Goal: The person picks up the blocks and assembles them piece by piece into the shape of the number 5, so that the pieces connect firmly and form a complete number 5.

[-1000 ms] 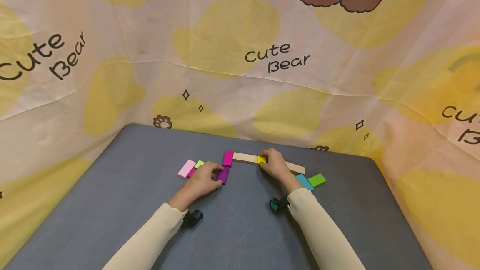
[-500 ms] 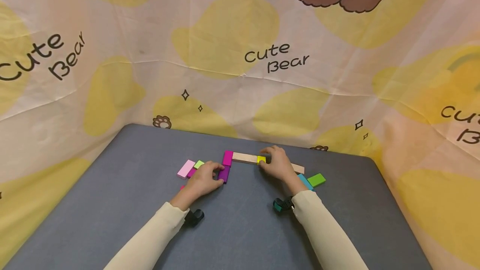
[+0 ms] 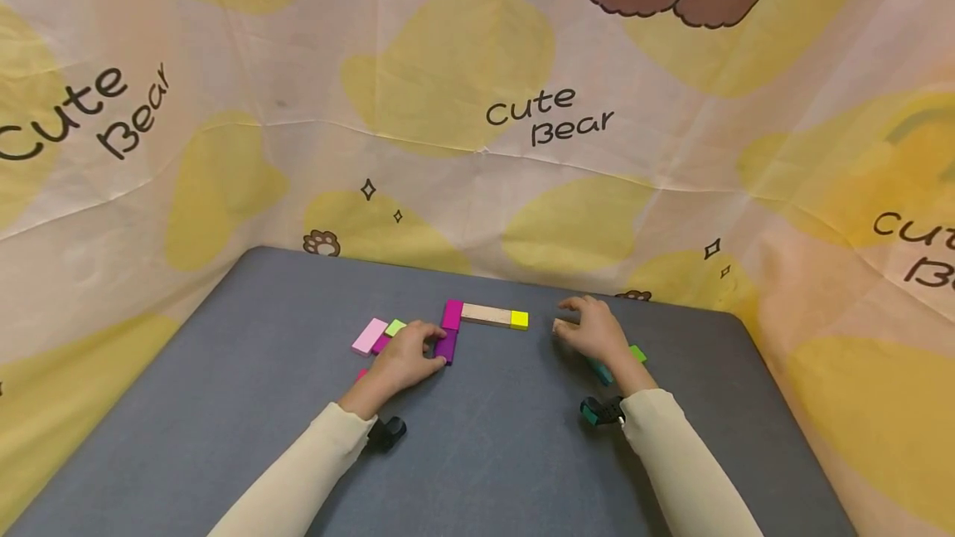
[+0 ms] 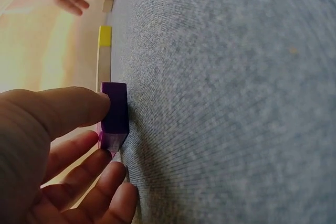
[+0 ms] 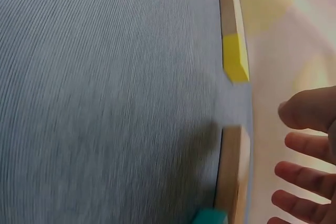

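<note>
My left hand [image 3: 407, 355] pinches a purple block [image 3: 445, 346] on the table, the thumb on its near end. A magenta block [image 3: 453, 314] adjoins the purple one's far end. From the magenta block a plain wooden block [image 3: 487, 315] runs right to a small yellow block [image 3: 519, 320], which touches its end. My right hand [image 3: 594, 330] hovers over the right-hand blocks, fingers spread and holding nothing. Beneath it in the right wrist view lies another plain wooden block [image 5: 231, 169], apart from the yellow one, with a teal-blue block [image 5: 210, 216] beside it.
Left of my left hand lie a pink block [image 3: 369, 336], a lime block [image 3: 395, 327] and partly hidden magenta pieces. A green block [image 3: 637, 354] shows behind my right wrist. The grey table [image 3: 477, 454] ends at a printed cloth [image 3: 418, 222] at the back.
My right hand has let go of the yellow block and moved right, over the other wooden block. The left hand has stayed at the purple block.
</note>
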`<act>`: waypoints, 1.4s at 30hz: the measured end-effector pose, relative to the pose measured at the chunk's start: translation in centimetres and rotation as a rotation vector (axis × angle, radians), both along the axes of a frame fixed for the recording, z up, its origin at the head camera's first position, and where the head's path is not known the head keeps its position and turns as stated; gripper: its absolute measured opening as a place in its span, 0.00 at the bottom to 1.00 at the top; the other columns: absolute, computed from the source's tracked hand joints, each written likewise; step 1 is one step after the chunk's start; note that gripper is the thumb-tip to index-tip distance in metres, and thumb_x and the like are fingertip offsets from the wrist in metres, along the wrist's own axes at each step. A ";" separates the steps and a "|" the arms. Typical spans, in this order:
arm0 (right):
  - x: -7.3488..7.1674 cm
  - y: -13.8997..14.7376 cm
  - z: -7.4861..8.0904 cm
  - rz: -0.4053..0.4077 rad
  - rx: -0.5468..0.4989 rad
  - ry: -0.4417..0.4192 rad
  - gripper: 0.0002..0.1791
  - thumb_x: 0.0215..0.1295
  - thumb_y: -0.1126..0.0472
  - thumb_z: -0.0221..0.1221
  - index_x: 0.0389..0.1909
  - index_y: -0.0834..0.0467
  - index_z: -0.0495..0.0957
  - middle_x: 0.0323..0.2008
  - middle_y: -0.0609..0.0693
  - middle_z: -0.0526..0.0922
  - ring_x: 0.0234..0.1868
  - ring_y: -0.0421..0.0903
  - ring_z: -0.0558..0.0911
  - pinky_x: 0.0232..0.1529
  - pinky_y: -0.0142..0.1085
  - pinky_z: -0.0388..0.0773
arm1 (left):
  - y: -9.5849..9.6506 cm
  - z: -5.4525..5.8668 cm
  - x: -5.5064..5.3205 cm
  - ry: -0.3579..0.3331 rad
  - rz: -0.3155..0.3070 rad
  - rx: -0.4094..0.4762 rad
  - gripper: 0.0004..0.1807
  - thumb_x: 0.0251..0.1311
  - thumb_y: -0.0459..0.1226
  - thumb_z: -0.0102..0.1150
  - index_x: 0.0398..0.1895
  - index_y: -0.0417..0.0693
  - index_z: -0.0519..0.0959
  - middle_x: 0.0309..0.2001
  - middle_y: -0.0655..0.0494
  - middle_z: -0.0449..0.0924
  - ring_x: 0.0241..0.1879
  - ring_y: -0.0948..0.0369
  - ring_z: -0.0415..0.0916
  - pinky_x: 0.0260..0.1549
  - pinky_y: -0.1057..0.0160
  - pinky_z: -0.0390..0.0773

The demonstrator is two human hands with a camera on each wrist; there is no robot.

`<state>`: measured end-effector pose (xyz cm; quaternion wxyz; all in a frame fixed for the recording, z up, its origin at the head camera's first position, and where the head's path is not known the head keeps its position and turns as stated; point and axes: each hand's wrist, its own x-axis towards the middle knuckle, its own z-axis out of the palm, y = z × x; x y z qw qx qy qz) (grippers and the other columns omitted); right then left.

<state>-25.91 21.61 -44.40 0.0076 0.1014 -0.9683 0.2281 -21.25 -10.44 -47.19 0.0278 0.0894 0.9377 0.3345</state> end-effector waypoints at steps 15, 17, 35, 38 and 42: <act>0.0 2.5 -1.5 0.022 0.050 -0.021 0.21 0.61 0.56 0.62 0.54 0.59 0.79 0.52 0.61 0.80 0.48 0.58 0.79 0.46 0.53 0.76 | 0.0 0.0 0.0 -0.002 -0.005 -0.003 0.20 0.52 0.39 0.70 0.49 0.49 0.81 0.45 0.52 0.78 0.42 0.58 0.79 0.43 0.56 0.80; -0.1 2.5 -1.7 0.024 0.041 -0.015 0.20 0.61 0.57 0.62 0.53 0.59 0.79 0.51 0.61 0.80 0.47 0.57 0.80 0.46 0.52 0.76 | 0.0 0.0 -0.1 0.002 -0.005 -0.002 0.20 0.52 0.39 0.70 0.49 0.49 0.81 0.45 0.52 0.78 0.42 0.58 0.79 0.43 0.56 0.80; -0.5 2.6 -2.8 0.020 0.004 -0.002 0.15 0.61 0.61 0.63 0.49 0.57 0.81 0.47 0.58 0.82 0.42 0.52 0.80 0.43 0.49 0.76 | -0.2 0.4 -0.5 -0.034 -0.021 -0.018 0.19 0.50 0.38 0.70 0.48 0.48 0.82 0.45 0.52 0.78 0.39 0.59 0.78 0.40 0.58 0.79; -0.5 2.6 -2.8 0.026 0.003 0.002 0.15 0.61 0.61 0.62 0.50 0.57 0.81 0.48 0.59 0.81 0.44 0.53 0.80 0.44 0.50 0.76 | -0.2 0.5 -0.6 -0.046 -0.014 -0.023 0.19 0.50 0.38 0.70 0.48 0.49 0.82 0.45 0.53 0.78 0.40 0.59 0.78 0.39 0.58 0.79; -0.5 2.5 -2.8 0.035 0.006 0.026 0.15 0.62 0.61 0.62 0.50 0.57 0.81 0.50 0.59 0.81 0.47 0.56 0.79 0.47 0.52 0.75 | -0.2 0.5 -0.7 -0.064 0.002 -0.024 0.20 0.50 0.39 0.71 0.48 0.51 0.82 0.47 0.53 0.79 0.40 0.59 0.78 0.40 0.58 0.79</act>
